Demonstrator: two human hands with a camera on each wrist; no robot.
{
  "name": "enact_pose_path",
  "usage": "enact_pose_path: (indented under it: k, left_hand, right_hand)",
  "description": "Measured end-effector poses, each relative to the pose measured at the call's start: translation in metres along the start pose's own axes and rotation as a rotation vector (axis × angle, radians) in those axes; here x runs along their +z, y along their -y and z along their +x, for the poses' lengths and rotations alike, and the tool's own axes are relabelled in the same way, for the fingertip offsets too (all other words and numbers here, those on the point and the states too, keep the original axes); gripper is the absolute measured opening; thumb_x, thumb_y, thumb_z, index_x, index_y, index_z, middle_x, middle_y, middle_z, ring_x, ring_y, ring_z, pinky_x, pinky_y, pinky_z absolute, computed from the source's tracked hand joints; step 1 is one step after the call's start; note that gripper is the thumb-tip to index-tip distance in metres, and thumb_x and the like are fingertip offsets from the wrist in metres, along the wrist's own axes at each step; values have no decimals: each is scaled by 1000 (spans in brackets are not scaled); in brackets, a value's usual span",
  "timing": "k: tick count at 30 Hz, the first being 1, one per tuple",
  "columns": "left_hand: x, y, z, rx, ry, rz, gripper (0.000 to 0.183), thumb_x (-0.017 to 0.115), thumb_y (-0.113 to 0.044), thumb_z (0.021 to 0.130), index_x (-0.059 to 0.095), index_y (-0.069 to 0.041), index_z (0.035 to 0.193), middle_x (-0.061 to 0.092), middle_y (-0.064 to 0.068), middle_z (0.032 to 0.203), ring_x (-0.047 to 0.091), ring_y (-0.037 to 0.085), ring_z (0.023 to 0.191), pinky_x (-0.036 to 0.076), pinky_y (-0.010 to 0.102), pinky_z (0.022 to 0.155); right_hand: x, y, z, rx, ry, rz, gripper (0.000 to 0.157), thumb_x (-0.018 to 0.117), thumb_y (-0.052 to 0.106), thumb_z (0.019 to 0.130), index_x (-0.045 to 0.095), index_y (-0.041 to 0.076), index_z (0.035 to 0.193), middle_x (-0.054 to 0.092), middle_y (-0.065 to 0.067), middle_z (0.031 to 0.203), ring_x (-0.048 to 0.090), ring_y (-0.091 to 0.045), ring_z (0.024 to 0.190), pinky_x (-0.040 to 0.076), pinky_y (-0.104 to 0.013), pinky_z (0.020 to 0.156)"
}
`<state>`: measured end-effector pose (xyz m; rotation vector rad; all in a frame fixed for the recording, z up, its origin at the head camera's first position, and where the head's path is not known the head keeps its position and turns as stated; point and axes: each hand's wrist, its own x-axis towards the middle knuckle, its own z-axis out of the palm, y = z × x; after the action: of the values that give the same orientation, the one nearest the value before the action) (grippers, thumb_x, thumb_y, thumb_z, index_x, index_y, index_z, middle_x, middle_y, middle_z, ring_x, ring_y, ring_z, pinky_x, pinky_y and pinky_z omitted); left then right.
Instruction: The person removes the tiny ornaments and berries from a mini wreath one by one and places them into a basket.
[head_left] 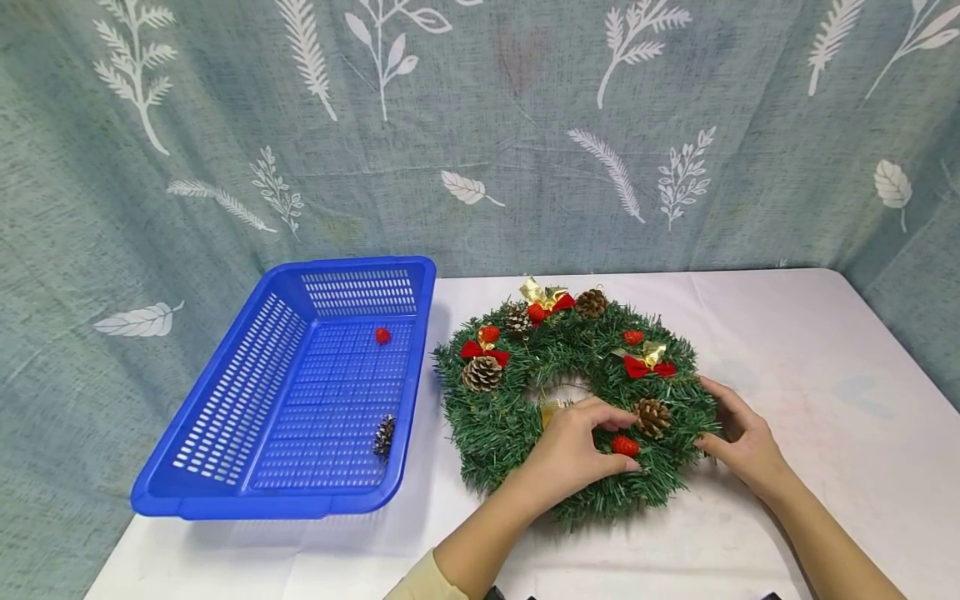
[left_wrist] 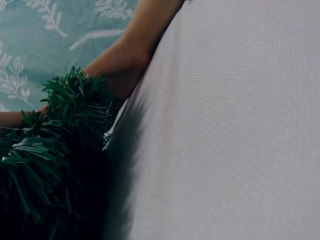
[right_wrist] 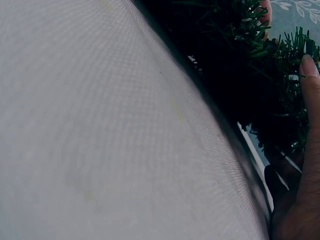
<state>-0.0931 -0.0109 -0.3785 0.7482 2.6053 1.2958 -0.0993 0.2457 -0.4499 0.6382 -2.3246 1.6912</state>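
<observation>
A green wreath (head_left: pixel 487 417) lies on the white-covered table, decorated with pine cones, red berries and red-and-gold bows. My left hand (head_left: pixel 573 446) reaches over its front, thumb and fingers spread apart around a red berry (head_left: pixel 626 447). The fingertips are right at a brown pine cone (head_left: pixel 653 418). At the wreath's right edge, my right hand (head_left: pixel 750 450) grips the greenery between thumb and fingers. In the right wrist view the thumb (right_wrist: pixel 309 67) lies against the needles; the other fingers are partly hidden by the wreath. Greenery (left_wrist: pixel 75 100) partly covers the right hand in the left wrist view.
A blue plastic basket (head_left: pixel 416 400) stands left of the wreath, holding a red berry (head_left: pixel 382 335) and a frosted pine cone (head_left: pixel 384 437). A green-grey leaf-print curtain (head_left: pixel 517 167) hangs behind the table. White cloth (head_left: pixel 825 358) extends to the right.
</observation>
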Motion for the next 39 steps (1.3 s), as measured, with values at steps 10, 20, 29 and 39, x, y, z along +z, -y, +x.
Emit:
enact_pose_path:
  k: [10,20,29,39]
  left_hand:
    - [0,0,1,24,28,89,42,81,-21,74,69,-19,114,62,-12,100,55,-1,90,44,13,80]
    - [-1,1,0,-2,40,84,29,79,-20,77,73,-19,105,60,-13,95,53,-3,82,43,13,72]
    - [1,1,2,-8,30,86,22,78,-23,77,73,-21,99,59,-14,93,53,-3,85,44,13,74]
    - [0,2,1,-17,15,22,21,78,-22,77,73,-20,97,64,-15,95,55,-4,86,45,14,77]
  right_hand:
    - [0,-2,1,-37,7,66,79,60,-23,73,32,-2,144,36,19,142,28,12,130,29,-3,99]
    - [1,-2,2,-32,8,54,79,59,-24,73,32,-3,144,35,20,142,28,12,130,30,-3,98]
    - [-1,-2,0,-11,7,28,77,59,-22,75,30,-5,144,34,22,141,28,13,129,30,-3,98]
    - [0,-2,0,-20,5,21,77,60,-22,75,31,-4,144,35,22,141,27,13,130,30,-3,98]
